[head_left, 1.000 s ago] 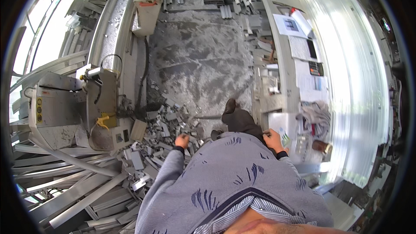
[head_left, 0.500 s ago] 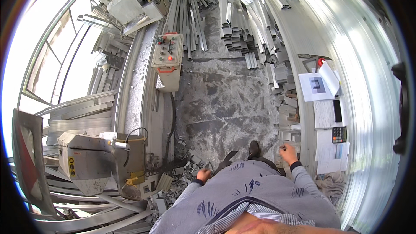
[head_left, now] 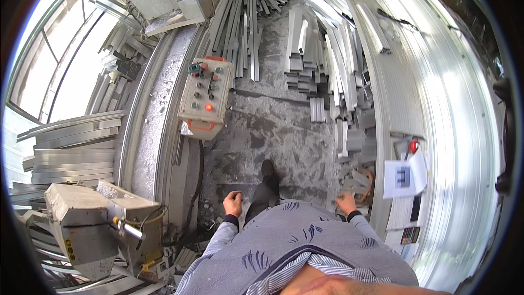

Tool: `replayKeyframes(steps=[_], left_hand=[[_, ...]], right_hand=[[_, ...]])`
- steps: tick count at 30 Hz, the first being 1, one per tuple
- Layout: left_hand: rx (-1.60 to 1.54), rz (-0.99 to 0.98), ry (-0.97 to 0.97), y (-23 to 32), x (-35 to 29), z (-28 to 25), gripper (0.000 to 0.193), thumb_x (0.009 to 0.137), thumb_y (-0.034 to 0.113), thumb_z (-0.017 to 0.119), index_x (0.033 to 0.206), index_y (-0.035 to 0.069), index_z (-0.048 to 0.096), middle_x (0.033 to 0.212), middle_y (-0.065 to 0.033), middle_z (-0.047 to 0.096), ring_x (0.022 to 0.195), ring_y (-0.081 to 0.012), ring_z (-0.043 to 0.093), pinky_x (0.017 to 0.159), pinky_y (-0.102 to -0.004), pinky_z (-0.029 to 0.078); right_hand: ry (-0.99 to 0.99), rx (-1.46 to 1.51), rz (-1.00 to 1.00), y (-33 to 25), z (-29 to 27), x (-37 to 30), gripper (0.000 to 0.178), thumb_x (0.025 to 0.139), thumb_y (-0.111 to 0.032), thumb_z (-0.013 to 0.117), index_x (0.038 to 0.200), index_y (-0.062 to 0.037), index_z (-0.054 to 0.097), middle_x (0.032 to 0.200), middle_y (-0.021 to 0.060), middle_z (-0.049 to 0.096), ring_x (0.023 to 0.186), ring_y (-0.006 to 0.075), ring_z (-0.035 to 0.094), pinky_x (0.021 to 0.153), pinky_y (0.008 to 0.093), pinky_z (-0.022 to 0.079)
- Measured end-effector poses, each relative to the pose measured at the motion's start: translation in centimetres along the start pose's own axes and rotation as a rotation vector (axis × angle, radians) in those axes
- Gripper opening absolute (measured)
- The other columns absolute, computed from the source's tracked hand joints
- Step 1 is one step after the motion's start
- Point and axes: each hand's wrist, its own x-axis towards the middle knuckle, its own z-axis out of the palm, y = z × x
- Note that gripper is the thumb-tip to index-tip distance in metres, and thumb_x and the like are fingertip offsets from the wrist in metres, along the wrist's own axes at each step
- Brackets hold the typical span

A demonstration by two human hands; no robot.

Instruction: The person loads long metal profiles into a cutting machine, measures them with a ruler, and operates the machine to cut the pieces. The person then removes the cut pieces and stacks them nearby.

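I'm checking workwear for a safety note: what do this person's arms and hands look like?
The left hand and right hand both look ungloved. Long, plain grey sleeves cover the forearms, ending at the wrists in narrow, dark cuffs. Any ring would be too small to make out.
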Motion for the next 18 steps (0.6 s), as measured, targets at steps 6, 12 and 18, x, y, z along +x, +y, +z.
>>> replayKeyframes(steps=[6, 12, 18], left_hand=[[0.011, 0.191, 0.127, 13.7, 18.7, -2.3, 0.015, 0.098, 0.011, 0.068, 0.101, -0.001, 0.076, 0.080, -0.0068, 0.074, 0.072, -0.0123, 0.067, 0.069, -0.0314, 0.055], [-0.143, 0.305, 0.030, 28.0, 33.6, -1.4, 0.013, 0.101, 0.008, 0.069, 0.106, -0.002, 0.075, 0.082, -0.0063, 0.073, 0.075, -0.0119, 0.067, 0.071, -0.0297, 0.053], [-0.357, 0.231, 0.029, 33.1, 43.5, 3.5, 0.013, 0.103, 0.008, 0.068, 0.109, -0.001, 0.075, 0.088, 0.0011, 0.072, 0.080, -0.0064, 0.064, 0.073, -0.0243, 0.051]], right_hand=[[-0.060, -0.334, 0.001, -4.5, -0.9, 2.5, 0.039, 0.088, -0.034, 0.070, 0.091, 0.0045, 0.076, 0.088, 0.0297, 0.074, 0.084, 0.0476, 0.073, 0.077, 0.0552, 0.056], [-0.107, -0.178, 0.036, -12.6, -1.2, 14.1, 0.041, 0.093, -0.035, 0.069, 0.104, 0.0032, 0.078, 0.101, 0.0278, 0.078, 0.099, 0.0464, 0.074, 0.086, 0.0518, 0.056], [-0.194, -0.161, 0.019, -23.9, -3.2, 30.6, 0.056, 0.085, -0.047, 0.079, 0.107, 0.0044, 0.079, 0.102, 0.0277, 0.078, 0.101, 0.0421, 0.076, 0.087, 0.0446, 0.058]])
